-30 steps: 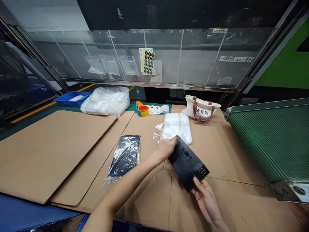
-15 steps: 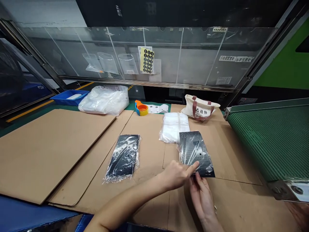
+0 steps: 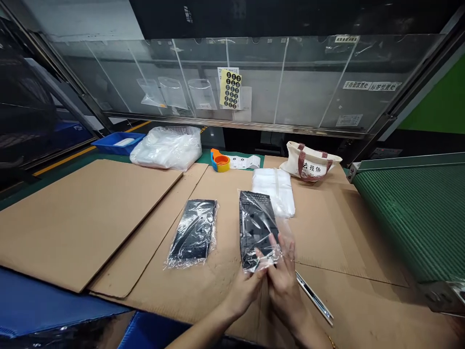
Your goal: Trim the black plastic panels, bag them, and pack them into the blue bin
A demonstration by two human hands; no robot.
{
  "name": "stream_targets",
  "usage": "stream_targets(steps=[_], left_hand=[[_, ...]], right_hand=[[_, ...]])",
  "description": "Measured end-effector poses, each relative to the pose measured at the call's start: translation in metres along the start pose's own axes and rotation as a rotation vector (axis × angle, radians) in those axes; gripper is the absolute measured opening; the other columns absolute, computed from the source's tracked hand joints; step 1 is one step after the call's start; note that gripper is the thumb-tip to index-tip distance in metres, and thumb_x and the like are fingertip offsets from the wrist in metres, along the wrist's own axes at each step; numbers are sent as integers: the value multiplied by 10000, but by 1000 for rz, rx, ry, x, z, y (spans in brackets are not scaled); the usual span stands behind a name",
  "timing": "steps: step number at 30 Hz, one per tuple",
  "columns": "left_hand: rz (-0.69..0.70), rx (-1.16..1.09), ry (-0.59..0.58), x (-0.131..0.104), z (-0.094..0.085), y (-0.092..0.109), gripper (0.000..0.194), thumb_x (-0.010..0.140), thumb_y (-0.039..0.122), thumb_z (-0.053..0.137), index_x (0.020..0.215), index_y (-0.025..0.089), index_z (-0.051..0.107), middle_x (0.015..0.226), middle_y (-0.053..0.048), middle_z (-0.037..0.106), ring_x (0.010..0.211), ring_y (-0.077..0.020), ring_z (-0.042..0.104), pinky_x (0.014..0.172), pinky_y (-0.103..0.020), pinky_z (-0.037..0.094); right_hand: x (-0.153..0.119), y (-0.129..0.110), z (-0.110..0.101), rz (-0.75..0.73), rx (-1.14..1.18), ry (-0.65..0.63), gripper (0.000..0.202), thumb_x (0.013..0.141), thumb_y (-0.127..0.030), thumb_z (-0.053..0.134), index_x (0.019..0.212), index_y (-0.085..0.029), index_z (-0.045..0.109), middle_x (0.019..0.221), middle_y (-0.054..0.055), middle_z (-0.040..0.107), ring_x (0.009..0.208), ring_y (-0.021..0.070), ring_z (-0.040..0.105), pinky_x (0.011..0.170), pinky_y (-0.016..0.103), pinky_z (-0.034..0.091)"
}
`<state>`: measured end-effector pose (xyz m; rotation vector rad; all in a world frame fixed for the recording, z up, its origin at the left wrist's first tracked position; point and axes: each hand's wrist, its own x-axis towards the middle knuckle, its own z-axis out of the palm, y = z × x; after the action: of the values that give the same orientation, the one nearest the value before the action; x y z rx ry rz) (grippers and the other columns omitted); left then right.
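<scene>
A black slotted panel in a clear plastic bag (image 3: 256,225) is held up over the cardboard. My left hand (image 3: 244,291) grips its bottom edge, thumb on the front. On the lower right corner, my right hand (image 3: 285,278) holds the loose plastic, fingers over the film. A second bagged black panel (image 3: 193,230) lies flat to the left. Behind the held one sits a stack of white plastic bags (image 3: 274,189). A thin metal strip (image 3: 314,297) lies to the right of my right hand.
Cardboard sheets (image 3: 90,203) cover the table. At the back are a blue tray (image 3: 103,143), a large plastic bundle (image 3: 167,148), an orange tape dispenser (image 3: 220,162) and a cloth bag (image 3: 310,165). A green conveyor (image 3: 417,203) runs along the right.
The held panel has moved left and turned, showing another face. My left hand went from pointing at it to gripping its bottom; my right hand shifted to the corner. The metal strip now shows.
</scene>
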<state>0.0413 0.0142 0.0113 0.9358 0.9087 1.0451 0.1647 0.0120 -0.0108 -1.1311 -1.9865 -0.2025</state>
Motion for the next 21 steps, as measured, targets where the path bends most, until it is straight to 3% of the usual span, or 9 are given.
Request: stream_targets(steps=[2,5,9,13,15,18,21], left_hand=[[-31,-134,155,-5,-7,-10,614,634,644,731,1009,159,744,1094,-143,717,1189,-317,569,1141,-479,300],[-70,-297,347,-8,-19,-20,566,562,612,793,867,137,757,957,-134,743,1049,-299,643,1070,-461,403],[-40,-348,490,-13,-34,-20,440,586,517,819,805,144,741,830,-82,742,879,-242,682,894,-375,522],[-63,-347,478,-20,-38,-21,443,550,482,852,815,146,733,811,-72,740,809,-218,678,802,-324,533],[-83,-364,446,-22,-38,-25,435,580,493,835,806,140,723,766,-69,730,780,-217,676,770,-326,535],[-75,-404,400,-21,-38,-31,396,651,502,792,753,133,691,718,-67,713,758,-219,678,754,-340,535],[-67,-412,404,-21,-40,-32,407,642,507,799,744,136,669,660,-50,692,705,-208,673,715,-331,534]], right_hand=[[3,-7,5,-50,34,4,527,898,-24,418,1394,-194,473,1526,87,354,1438,298,244,1151,587,224],[1,-17,5,-114,199,-32,587,880,-12,416,1441,-185,405,1326,93,596,1350,231,429,1088,465,410],[-1,-20,0,-65,227,16,609,861,-37,516,1421,-263,441,1222,83,647,1274,228,493,977,393,501],[4,-18,5,27,207,-29,553,877,-128,578,1402,-232,440,1266,133,586,1206,266,527,922,423,513],[7,-18,9,13,239,-88,458,899,-123,544,1345,-205,480,1080,110,656,983,229,618,789,363,538],[8,-22,12,-3,253,-107,296,915,-80,490,1176,-191,570,792,43,647,684,170,582,608,291,485],[10,-25,13,-23,241,-77,262,913,-71,475,1127,-174,586,828,64,642,742,178,588,646,296,499]])
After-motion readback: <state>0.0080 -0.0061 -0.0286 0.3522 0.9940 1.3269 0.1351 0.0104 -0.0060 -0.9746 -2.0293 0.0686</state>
